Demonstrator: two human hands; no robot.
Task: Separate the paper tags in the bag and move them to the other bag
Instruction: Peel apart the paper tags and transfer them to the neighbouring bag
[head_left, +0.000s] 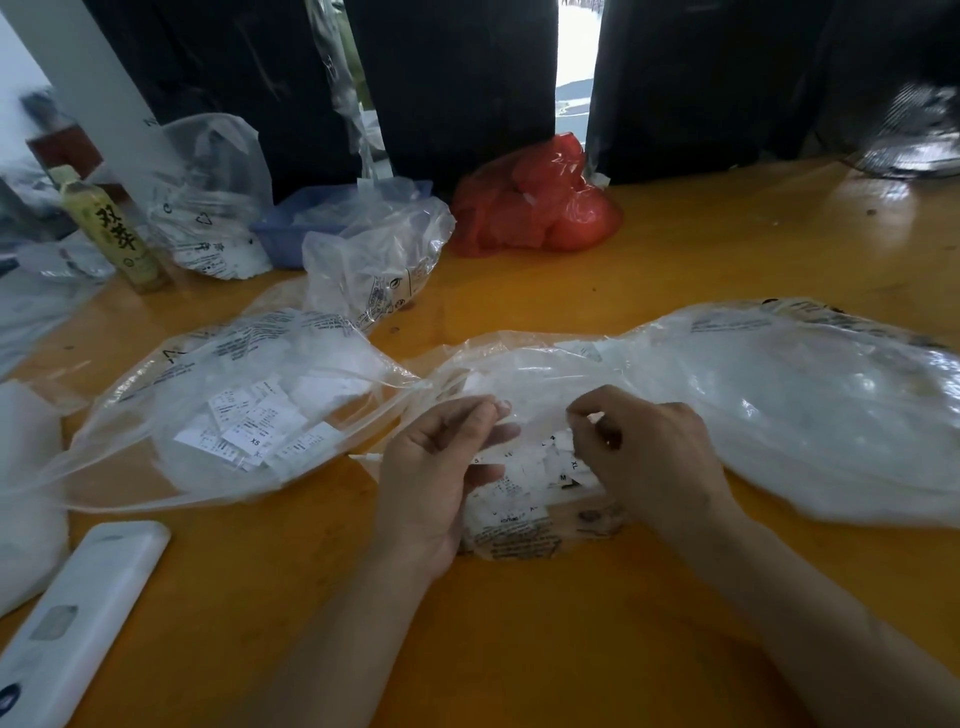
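A: Nearest, at the left edge?

B: A white oblong device (78, 618) lies flat on the orange table (519, 649), tilted toward the upper right.

A: And the hands?

B: Both work at centre, over the mouth of the large clear bag (779, 410) that stretches to the right. The left hand (441, 467) has palm turned inward, thumb and forefinger tips brought together; whether they pinch a tag or the bag film cannot be told through the plastic. The right hand (649, 452) has its fingers curled down and inward, its fingertips closed on a small white piece just right of the left fingertips.

A: Where are the tags?

B: Loose paper tags (535, 478) printed with size letters lie in the bag's mouth, between and under the two hands. More sorted tags (254, 431) rest inside the left clear bag (208, 405), just left of the left hand; its mouth meets the other bag's near the centre.

A: Farther back?

B: A crumpled clear bag (374, 270) stands beyond the left one, before a blue tray (280, 228). Left of the tray are another clear bag (208, 208) and a green-labelled bottle (114, 234). A red bag (535, 202) sits at far centre against dark black sacks (467, 78).
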